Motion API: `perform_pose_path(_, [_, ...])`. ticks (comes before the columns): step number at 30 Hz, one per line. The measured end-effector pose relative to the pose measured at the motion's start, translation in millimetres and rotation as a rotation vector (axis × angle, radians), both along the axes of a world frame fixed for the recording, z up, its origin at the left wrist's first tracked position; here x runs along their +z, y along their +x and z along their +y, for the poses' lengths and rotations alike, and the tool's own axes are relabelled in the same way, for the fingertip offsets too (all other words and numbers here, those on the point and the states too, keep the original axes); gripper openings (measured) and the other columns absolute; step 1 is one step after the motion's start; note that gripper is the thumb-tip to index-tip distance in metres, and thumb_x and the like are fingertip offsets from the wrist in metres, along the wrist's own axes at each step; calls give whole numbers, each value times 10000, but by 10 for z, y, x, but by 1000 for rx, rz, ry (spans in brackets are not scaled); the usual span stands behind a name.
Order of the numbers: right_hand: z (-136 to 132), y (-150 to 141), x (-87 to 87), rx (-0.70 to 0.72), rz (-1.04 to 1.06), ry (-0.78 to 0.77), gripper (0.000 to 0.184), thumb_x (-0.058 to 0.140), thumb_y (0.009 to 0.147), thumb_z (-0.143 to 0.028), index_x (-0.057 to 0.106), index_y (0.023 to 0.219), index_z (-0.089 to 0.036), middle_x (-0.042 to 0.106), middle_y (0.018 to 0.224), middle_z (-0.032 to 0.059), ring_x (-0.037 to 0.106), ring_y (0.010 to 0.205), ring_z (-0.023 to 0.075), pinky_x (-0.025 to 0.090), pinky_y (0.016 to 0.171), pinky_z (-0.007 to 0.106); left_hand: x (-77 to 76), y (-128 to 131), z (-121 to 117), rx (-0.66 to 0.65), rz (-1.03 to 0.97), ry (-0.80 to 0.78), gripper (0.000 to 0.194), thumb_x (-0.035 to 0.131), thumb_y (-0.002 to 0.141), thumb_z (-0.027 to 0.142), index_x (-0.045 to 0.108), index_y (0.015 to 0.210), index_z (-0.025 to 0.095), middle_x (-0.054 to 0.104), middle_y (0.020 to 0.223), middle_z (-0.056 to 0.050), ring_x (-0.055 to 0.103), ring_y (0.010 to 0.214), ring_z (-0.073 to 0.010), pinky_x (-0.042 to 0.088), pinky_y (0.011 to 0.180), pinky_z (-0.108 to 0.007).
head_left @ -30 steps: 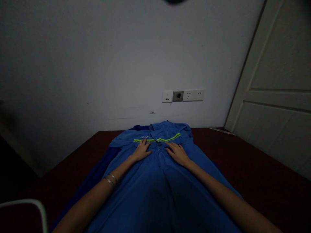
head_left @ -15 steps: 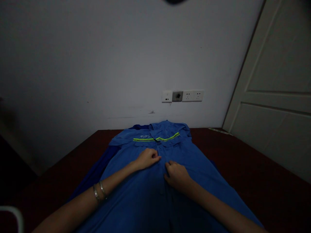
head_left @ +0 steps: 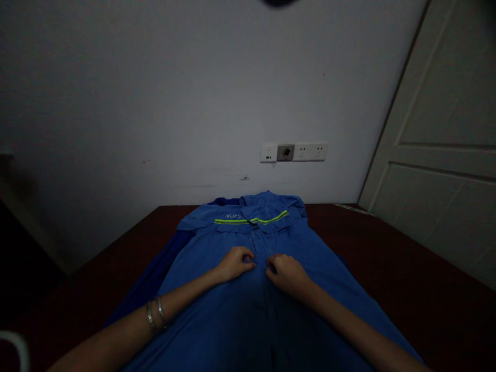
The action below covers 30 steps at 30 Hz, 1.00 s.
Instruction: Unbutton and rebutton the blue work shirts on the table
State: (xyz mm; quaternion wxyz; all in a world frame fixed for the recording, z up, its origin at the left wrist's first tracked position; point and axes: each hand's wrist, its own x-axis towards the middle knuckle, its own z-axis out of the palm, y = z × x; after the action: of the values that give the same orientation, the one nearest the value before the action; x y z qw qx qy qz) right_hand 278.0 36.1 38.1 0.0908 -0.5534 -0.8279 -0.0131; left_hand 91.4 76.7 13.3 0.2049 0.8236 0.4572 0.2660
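A blue work shirt (head_left: 228,320) lies spread face up, with a yellow-green stripe and white lettering across its chest. My left hand (head_left: 234,264) rests at the left of the front placket, fingers curled and thumb apart from them; nothing shows between them. Across the placket, my right hand (head_left: 289,274) is closed in a pinch, its fingertips at the fabric along the closure. What small part of the cloth it grips is hard to make out in the dim light. Two silver bangles (head_left: 155,312) circle my left wrist.
The shirt lies on a dark red table (head_left: 360,243) pushed against a pale wall (head_left: 174,103). Sockets and switches (head_left: 310,152) are set above the table's back edge. A white door (head_left: 437,165) stands at the right. A white curved object (head_left: 17,346) shows at bottom left.
My left hand has slid down the placket toward me, and its thumb and fingers are more apart. My right hand has shifted slightly right. The shirt lies much the same.
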Motion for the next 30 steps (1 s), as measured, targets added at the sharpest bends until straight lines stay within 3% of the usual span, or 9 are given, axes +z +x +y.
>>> perform_pose_path(8, [43,51,20,0,127,-19,208,448,763,-269,640,796,-197,654,756,47,596,722,166,356,616,239,-26,118,20,63,-214,-191,170,610,623,250,654,702,106,573,594,-1,466,559,-98,337,516,-184])
perform_pose_path(12, [88,99,64,73,286,3,211,452,750,-212,642,839,-190,647,760,38,587,710,151,384,626,229,19,75,39,3,-238,-230,168,601,636,252,653,701,106,550,555,9,449,529,-89,332,495,-178])
perform_pose_path(16, [131,125,177,276,511,101,300,455,758,-183,594,1023,-188,613,970,67,562,867,162,430,719,257,211,1,15,-84,-158,-88,146,579,657,236,659,713,127,588,669,-9,480,599,-98,360,545,-182])
perform_pose_path(21, [159,68,281,491,668,95,327,466,760,-176,573,1066,-216,555,1086,67,513,986,168,474,679,250,516,-44,-54,-124,-119,14,123,563,652,189,662,707,142,608,747,-20,516,691,-115,390,630,-189])
perform_pose_path(25, [186,-10,256,514,723,55,391,532,730,-206,535,1121,-224,550,1093,68,517,967,173,484,657,254,637,-91,-54,-145,-124,-37,136,553,633,151,666,706,130,618,716,-16,515,658,-109,381,594,-182])
perform_pose_path(30, [250,-63,186,509,651,115,403,609,702,-293,555,1094,-215,587,1022,65,515,959,182,430,810,323,715,-137,-10,-112,-164,-164,159,564,642,206,672,721,119,616,634,-6,510,576,-97,369,536,-178])
